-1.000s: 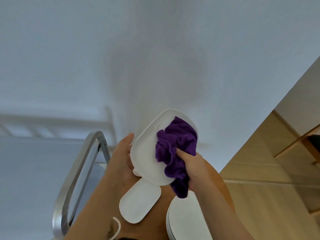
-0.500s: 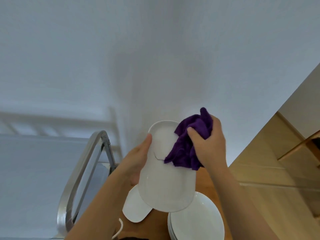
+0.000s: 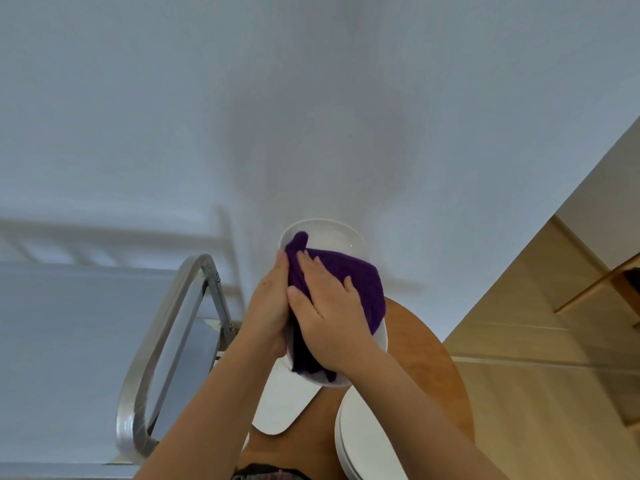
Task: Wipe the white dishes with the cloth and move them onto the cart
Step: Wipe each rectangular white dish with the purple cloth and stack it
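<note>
Right hand [image 3: 325, 320] now presses purple cloth [image 3: 360, 289] flat; left hand [image 3: 268, 311] seemingly grips dish [image 3: 332, 233].

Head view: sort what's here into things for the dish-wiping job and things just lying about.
For the job: held dish, purple cloth, left hand, right hand, oval dish, plate stack, cart.
Just about: round table, wooden furniture.
</note>
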A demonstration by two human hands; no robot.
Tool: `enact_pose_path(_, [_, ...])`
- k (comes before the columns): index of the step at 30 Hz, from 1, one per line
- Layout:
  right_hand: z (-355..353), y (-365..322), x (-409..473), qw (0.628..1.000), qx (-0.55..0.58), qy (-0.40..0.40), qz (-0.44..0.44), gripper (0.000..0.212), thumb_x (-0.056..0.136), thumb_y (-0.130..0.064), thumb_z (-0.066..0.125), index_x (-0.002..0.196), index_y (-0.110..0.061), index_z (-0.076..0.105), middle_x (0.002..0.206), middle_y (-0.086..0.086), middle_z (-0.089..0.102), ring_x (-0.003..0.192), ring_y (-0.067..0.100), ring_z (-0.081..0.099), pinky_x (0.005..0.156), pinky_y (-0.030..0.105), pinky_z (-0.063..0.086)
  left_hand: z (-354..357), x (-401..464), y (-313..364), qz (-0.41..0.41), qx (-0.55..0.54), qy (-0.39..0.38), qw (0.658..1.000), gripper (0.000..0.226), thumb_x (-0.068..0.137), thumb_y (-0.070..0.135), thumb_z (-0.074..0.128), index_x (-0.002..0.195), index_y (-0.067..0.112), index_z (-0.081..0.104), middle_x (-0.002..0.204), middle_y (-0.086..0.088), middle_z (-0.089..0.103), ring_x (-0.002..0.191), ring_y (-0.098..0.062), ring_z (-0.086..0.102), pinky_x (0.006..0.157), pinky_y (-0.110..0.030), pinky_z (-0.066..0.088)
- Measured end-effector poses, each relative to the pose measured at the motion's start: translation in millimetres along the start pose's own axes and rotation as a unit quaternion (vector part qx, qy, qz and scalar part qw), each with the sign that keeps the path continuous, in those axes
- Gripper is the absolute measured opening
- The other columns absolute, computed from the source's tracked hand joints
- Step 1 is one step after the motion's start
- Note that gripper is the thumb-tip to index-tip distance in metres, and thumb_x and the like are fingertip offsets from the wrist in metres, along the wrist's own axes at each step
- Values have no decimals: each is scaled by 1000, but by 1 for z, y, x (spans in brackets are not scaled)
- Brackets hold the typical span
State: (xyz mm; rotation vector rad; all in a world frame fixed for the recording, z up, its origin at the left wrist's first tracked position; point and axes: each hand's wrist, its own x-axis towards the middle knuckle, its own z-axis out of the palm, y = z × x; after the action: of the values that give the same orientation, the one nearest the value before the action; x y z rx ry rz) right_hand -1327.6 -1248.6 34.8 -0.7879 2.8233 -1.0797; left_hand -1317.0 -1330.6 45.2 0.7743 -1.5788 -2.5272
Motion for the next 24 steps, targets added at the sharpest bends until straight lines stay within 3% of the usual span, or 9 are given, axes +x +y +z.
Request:
enact_pose_path(2, [3, 2, -11, 999, 7, -27, -19, 59, 92, -43, 31, 149, -28, 24, 153, -10, 31, 142, 4, 18, 119, 39, 1, -9, 9, 4, -18, -2, 51, 999, 50, 92, 57, 43, 100, 12, 65, 72, -3, 74, 65, -15, 72, 47, -22, 52])
enact_pose_path(3, [4, 5, -17, 998, 2, -39, -41, 65, 89, -51, 32, 149, -30, 23, 153, -13, 29, 141, 0, 15, 119, 39, 0, -12, 13, 5, -24, -4, 64, 998, 51, 91, 58, 45, 98, 12, 65, 68, -2, 74, 60, -15, 71, 44, -22, 51])
enact_pose_path(6, [1, 19, -28, 989, -65, -75, -109, 83, 80, -70, 44, 150, -32, 20, 154, -18, 23, 133, -11, 4, 116, 34, -2, -16, 20, 3, -44, 5, 63, 997, 56, 86, 63, 48, 105, 13, 64, 89, -6, 75, 78, -22, 72, 60, -30, 56])
enact_pose_path(9, [-8, 34, -37, 973, -109, -141, -149, 79, 83, -59, 57, 149, -34, 22, 153, -19, 22, 133, -10, 3, 114, 28, -2, -21, 24, 1, -35, 30, 51, 998, 51, 87, 65, 45, 100, 19, 62, 95, -7, 71, 86, -24, 68, 65, -33, 55])
enact_pose_path(13, [-17, 55, -52, 957, -125, -178, -190, 63, 83, -30, 67, 141, -29, 43, 144, -13, 44, 136, 2, 31, 112, 26, 17, -28, 28, 4, -55, 66, -36, 996, 60, 90, 64, 37, 124, 19, 56, 116, -10, 66, 106, -33, 63, 97, -50, 47])
enact_pose_path(16, [-22, 66, -60, 944, -204, -110, -233, 62, 60, -27, 86, 119, -23, 66, 119, -9, 66, 113, 8, 61, 96, 29, 47, -32, 29, 4, -41, 80, -65, 994, 57, 89, 62, 38, 122, 20, 58, 116, -9, 67, 106, -31, 63, 95, -49, 48])
enact_pose_path(19, [-34, 74, -56, 961, -197, -109, -159, 41, 68, -25, 76, 108, -28, 68, 101, -8, 72, 96, 12, 66, 81, 32, 55, -32, 27, 4, -6, 121, -30, 992, 32, 91, 60, 40, 92, 34, 60, 95, 3, 68, 90, -20, 64, 71, -37, 53])
enact_pose_path(21, [-51, 76, -47, 991, -82, -106, -12, 25, 73, -29, 62, 96, -38, 63, 81, -14, 68, 76, 5, 63, 71, 30, 54, -33, 26, 1, 0, 180, -28, 983, 31, 91, 61, 39, 88, 35, 57, 86, 13, 63, 83, -11, 61, 63, -31, 49])
enact_pose_path(24, [-67, 73, -26, 996, 33, 65, 54, 27, 71, -34, 59, 88, -54, 53, 77, -23, 63, 73, -3, 60, 62, 18, 48, -31, 26, -7, -10, 179, -74, 981, 39, 92, 60, 39, 95, 29, 63, 82, 9, 74, 78, -10, 70, 60, -26, 54])
